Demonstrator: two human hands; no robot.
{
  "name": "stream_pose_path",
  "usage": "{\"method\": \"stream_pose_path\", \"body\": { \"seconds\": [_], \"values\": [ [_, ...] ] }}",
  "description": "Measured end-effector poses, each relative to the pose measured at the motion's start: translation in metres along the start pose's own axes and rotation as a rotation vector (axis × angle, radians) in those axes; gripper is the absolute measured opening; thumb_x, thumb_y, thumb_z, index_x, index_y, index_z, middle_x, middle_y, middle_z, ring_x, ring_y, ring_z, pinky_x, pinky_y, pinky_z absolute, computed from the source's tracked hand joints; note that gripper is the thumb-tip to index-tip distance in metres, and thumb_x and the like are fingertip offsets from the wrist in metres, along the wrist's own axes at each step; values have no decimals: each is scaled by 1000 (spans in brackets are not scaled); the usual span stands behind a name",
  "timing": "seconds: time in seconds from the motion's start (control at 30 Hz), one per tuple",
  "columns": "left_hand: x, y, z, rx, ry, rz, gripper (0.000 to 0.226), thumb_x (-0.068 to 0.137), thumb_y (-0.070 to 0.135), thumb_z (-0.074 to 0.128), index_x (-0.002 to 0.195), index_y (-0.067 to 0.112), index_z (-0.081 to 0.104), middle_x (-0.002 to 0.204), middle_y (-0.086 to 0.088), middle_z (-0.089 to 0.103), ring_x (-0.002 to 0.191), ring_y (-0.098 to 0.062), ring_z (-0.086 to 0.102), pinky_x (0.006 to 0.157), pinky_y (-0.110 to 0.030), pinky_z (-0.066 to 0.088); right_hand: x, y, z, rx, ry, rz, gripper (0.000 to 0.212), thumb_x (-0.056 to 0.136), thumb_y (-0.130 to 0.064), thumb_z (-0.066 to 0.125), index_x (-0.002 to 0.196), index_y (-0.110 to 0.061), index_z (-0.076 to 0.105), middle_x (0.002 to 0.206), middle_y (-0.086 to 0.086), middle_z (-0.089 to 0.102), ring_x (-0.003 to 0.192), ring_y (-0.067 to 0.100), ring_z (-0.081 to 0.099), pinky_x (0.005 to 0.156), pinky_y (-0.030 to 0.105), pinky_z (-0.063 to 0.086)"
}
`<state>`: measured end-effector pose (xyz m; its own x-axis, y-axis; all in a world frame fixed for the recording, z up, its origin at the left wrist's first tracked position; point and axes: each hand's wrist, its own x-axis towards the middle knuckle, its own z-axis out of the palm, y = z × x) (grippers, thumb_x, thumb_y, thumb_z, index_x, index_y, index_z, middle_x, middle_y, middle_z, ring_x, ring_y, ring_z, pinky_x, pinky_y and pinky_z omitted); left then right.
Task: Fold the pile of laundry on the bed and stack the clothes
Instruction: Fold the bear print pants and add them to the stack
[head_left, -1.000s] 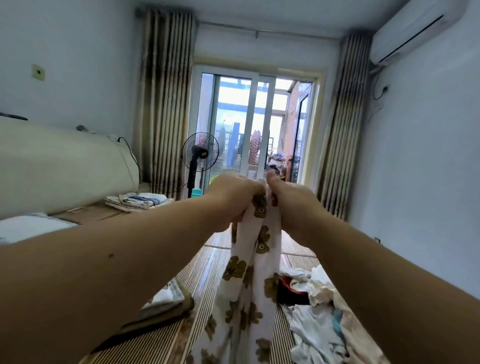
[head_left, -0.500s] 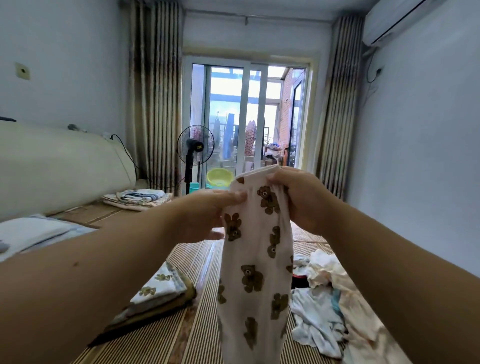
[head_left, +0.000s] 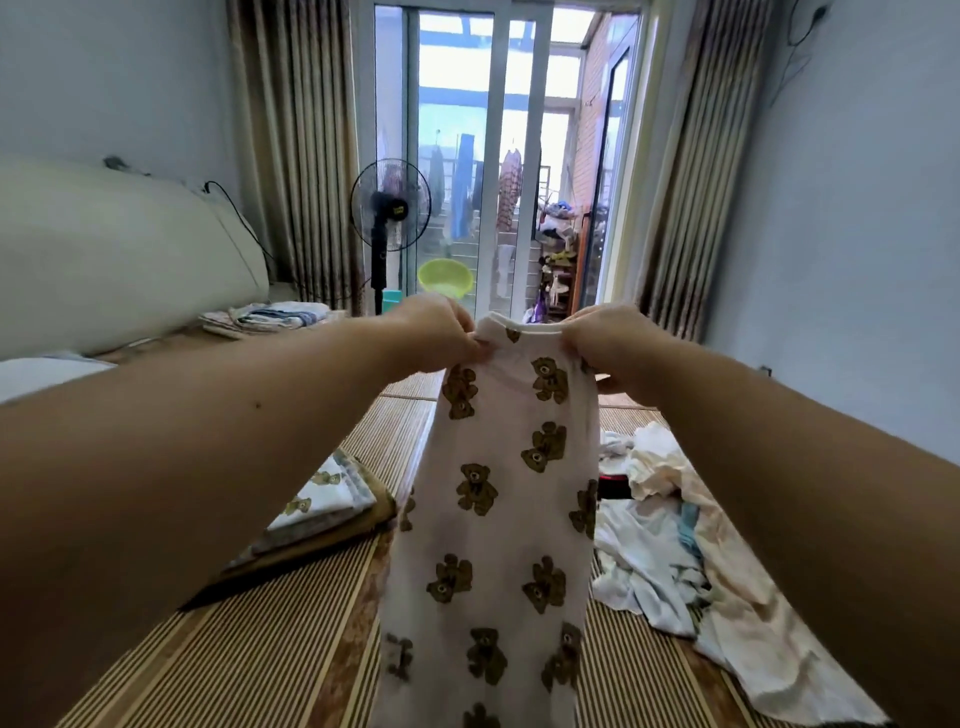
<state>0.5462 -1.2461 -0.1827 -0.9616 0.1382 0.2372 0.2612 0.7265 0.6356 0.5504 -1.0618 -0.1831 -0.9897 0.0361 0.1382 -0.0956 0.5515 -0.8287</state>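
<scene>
Holds up a white garment (head_left: 488, 519) printed with brown teddy bears, pinched at both ends of its ribbed top edge by the left hand (head_left: 436, 332) and right hand (head_left: 608, 338), hanging straight and flat. Has a rumpled pile of pale laundry (head_left: 670, 545) on the striped mat (head_left: 260, 649) to the right, a folded stack (head_left: 327, 499) topped with bear print to the left, and a second folded stack (head_left: 270, 317) farther back on the left.

The garment (head_left: 498, 519) is white with brown teddy bears. The mat (head_left: 249, 660) is striped tan and brown. The laundry pile (head_left: 670, 566) is mostly white and cream. The basin (head_left: 445, 277) is lime green, the fan (head_left: 390, 205) black.
</scene>
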Motion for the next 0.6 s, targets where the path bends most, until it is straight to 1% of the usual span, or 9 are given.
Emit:
{"method": "stream_pose_path", "body": {
  "seconds": [0.07,0.1,0.17,0.23,0.3,0.37,0.43,0.5,0.6],
  "values": [
    [21,-5,2,35,43,7,20,88,31,68,90,11,69,78,-2,66,62,-10,58,48,-18,42,23,0,6,-52,30,-51,27,94,-8,42,110,-3,63,92,9,60,82,21,56,68,30,48],
    [31,-6,1,47,98,21,20,91,30,65,88,11,68,76,-2,65,61,-11,58,47,-19,42,33,-3,9,-58,63,-103,26,95,-8,42,110,-8,63,94,6,61,85,21,57,69,29,49],
    [52,-4,-3,88,277,73,22,96,26,56,79,15,63,73,-1,62,66,-12,60,46,-20,42,51,-13,12,-3,195,-243,30,93,-5,41,107,-19,63,93,1,61,90,19,58,76,32,51],
    [70,1,-11,121,464,164,24,97,27,53,78,15,62,73,0,60,72,-17,60,52,-25,45,60,-26,12,85,349,-389,36,90,-2,39,104,-25,64,90,-5,60,89,16,57,80,34,51],
    [77,3,-17,103,536,248,27,96,37,53,79,17,59,71,4,55,67,-12,53,52,-25,37,65,-32,11,163,386,-476,38,89,0,38,103,-24,64,89,-5,61,90,18,59,83,38,53],
    [77,-1,-18,70,510,285,29,95,42,54,75,21,56,69,6,53,64,-8,49,53,-23,33,64,-31,11,240,315,-487,39,88,3,38,94,-25,65,89,-1,62,91,23,59,82,40,53],
    [71,-12,-12,64,465,283,28,94,41,56,72,25,53,70,6,54,65,-10,51,54,-25,35,56,-21,14,296,204,-446,41,89,6,38,86,-26,64,88,3,60,86,23,56,73,34,50],
    [55,-30,1,108,399,263,26,94,38,57,72,24,53,72,5,55,69,-16,55,55,-27,37,42,-2,22,251,110,-381,38,90,6,40,86,-24,63,88,3,60,83,17,55,67,27,45],
    [11,-65,32,137,165,207,26,95,35,56,76,19,56,74,0,60,68,-18,58,53,-20,40,14,43,41,137,-58,-235,31,89,4,45,91,-22,63,88,2,64,83,17,58,66,25,44]
  ]
}}
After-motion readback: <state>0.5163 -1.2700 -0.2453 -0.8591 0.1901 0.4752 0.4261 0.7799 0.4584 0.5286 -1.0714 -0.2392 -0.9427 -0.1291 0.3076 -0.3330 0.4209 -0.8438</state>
